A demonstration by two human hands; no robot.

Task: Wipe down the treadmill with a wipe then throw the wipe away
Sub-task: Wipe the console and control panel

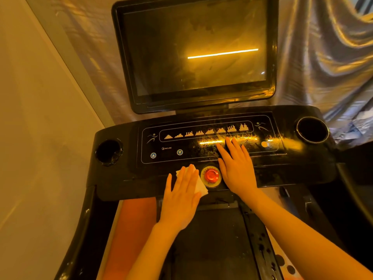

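Note:
The black treadmill console [125, 174] fills the middle of the head view, with a dark screen [193, 51] standing above it. My left hand [181, 197] lies flat, fingers straight, pressing a white wipe [199, 185] onto the console's lower front edge, just left of the red round stop button [211, 175]. Most of the wipe is hidden under the palm. My right hand [236, 164] rests flat on the control panel to the right of the button, its fingers straight and reaching up to the lit strip.
Cup holders sit at the console's left end [109, 151] and right end [312, 129]. The dark running belt [212, 239] lies below, flanked by side rails. A plain wall [40, 118] is on the left and shiny draped fabric [323, 57] behind and to the right.

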